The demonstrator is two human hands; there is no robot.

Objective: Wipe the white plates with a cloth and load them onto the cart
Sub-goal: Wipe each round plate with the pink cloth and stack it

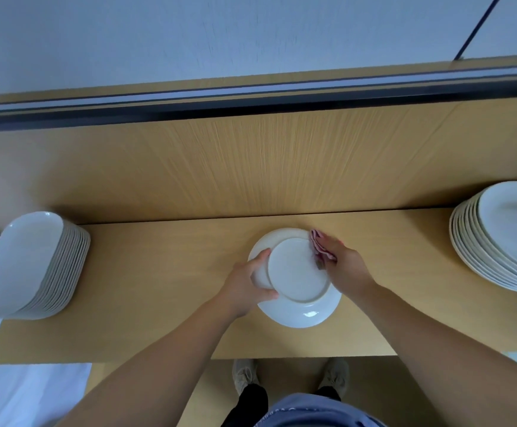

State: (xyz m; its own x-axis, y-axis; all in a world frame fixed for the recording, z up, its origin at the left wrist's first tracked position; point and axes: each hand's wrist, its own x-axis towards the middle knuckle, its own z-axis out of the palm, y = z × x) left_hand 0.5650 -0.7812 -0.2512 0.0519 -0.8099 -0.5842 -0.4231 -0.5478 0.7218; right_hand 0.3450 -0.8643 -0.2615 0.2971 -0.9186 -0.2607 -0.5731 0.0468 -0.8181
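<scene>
Both forearms were bare and extended forward, converging toward centre. Left hand (pixel 248 283) was palm-down with a straight wrist, its digits curled over the left rim of the plate (pixel 297 272) and gripping it. Right hand (pixel 342 261) was angled up-left, fingers laid over the cloth (pixel 320 246) and pinching it against the plate's right rim; the thumb was mostly hidden. Hands were apart, on opposite sides of the plate.

Soft, cool light is filling the room evenly, a small glare spot is shining on the near rim of the plate (pixel 297 272), faint shadows are pooling on the table (pixel 158 272) beneath it, and the wide lens is stretching the left stack (pixel 29 263) and the right stack (pixel 503 235) at the edges.
</scene>
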